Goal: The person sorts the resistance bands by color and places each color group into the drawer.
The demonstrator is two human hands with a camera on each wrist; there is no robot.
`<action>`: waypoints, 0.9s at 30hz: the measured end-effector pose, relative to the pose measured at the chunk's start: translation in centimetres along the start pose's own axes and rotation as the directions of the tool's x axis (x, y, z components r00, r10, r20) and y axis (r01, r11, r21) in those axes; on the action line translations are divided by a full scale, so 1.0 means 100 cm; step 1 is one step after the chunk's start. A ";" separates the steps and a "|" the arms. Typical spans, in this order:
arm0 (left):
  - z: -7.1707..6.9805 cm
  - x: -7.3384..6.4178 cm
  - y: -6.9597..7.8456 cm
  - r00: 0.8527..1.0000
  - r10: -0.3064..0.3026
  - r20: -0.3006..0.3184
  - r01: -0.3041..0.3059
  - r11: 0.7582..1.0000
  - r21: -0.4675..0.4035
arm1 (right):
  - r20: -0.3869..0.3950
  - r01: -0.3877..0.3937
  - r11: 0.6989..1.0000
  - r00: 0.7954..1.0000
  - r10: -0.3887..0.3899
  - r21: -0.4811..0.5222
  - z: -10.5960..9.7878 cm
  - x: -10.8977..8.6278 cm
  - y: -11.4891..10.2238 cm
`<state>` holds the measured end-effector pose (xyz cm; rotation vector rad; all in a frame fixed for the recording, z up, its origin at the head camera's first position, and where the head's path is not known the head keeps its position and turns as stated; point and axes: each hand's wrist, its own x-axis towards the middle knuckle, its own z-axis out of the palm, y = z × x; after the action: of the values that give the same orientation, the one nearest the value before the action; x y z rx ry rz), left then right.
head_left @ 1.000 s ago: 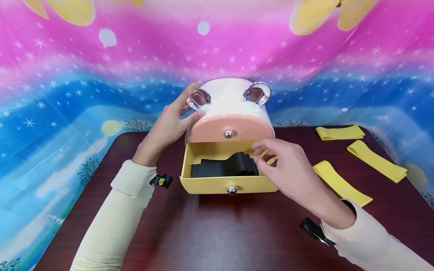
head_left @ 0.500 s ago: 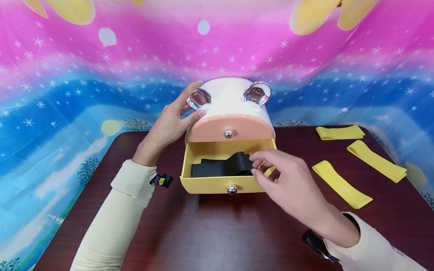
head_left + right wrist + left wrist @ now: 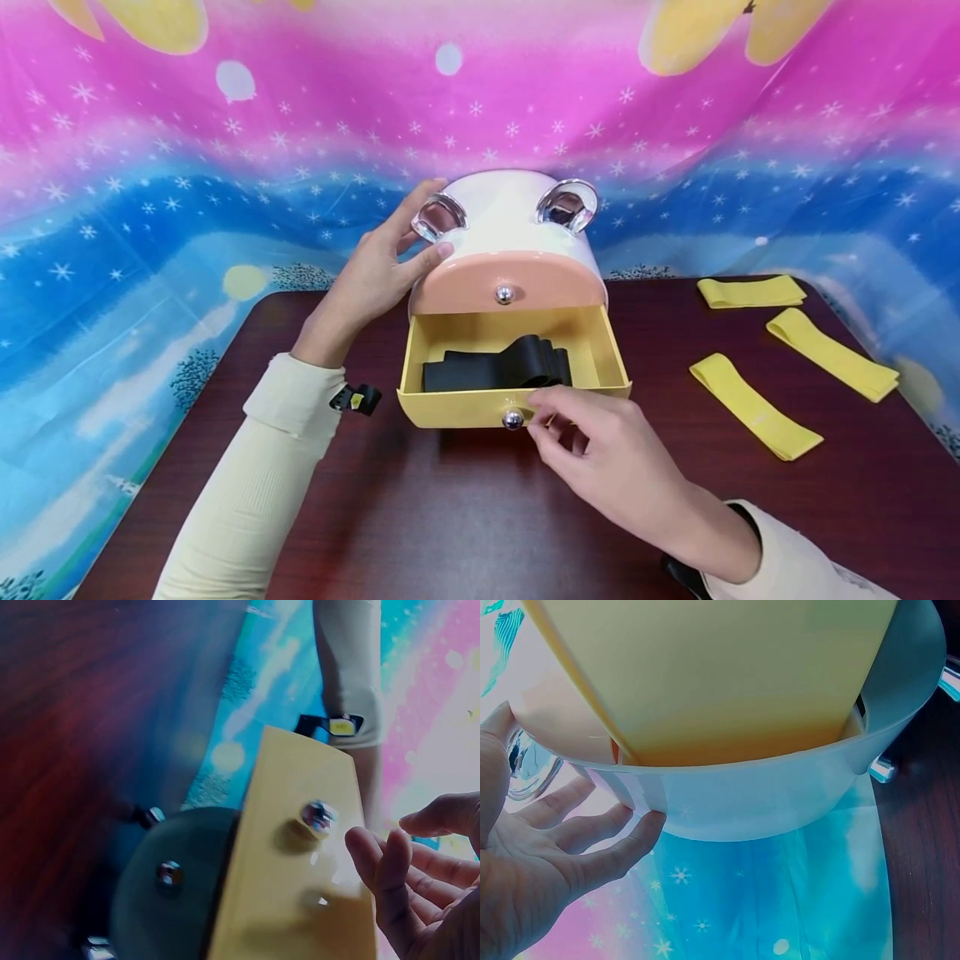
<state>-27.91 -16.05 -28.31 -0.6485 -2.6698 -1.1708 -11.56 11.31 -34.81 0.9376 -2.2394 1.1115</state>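
A round white drawer box (image 3: pixel 504 212) with silver ears stands upright, its yellow drawer (image 3: pixel 453 411) pulled out. Folded black bands (image 3: pixel 480 371) lie inside that drawer. My left hand (image 3: pixel 378 271) rests on the box's upper left side around the ear, thumb near the front rim; the left wrist view shows its spread fingers (image 3: pixel 622 851) against the shell. Loosely bent, my right hand (image 3: pixel 607 454) is in front of the yellow drawer, fingertips close to its silver knob (image 3: pixel 513 419). In the right wrist view a gap shows between these fingertips and the knob (image 3: pixel 319 817).
Three folded yellow bands (image 3: pixel 757 408) lie on the dark red table (image 3: pixel 480 533) to the right. Above the yellow drawer is a peach drawer (image 3: pixel 457 287); a green drawer front (image 3: pixel 165 915) shows below it in the right wrist view. A patterned cloth (image 3: pixel 360 100) hangs behind.
My right hand has left the drawer's right side and moved left and down to its front, near the knob. The left hand, the box and the bands have stayed in place.
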 end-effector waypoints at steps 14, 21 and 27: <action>0.001 0.001 -0.001 1.000 0.004 -0.003 -0.004 1.000 0.000 | 0.004 0.068 0.992 0.998 -0.068 -0.106 0.029 -0.009 0.019; 0.000 0.000 -0.001 1.000 0.000 -0.008 0.000 1.000 0.001 | 0.001 0.064 0.987 0.998 -0.065 -0.144 0.033 -0.005 0.024; 0.000 0.000 0.000 1.000 -0.018 0.004 0.018 1.000 0.001 | 0.005 0.021 0.986 1.000 -0.020 -0.168 0.034 0.007 0.035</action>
<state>-27.90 -16.03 -28.34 -0.6289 -2.6853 -1.1733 -14.97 9.79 -38.00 0.8910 -2.2799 0.8966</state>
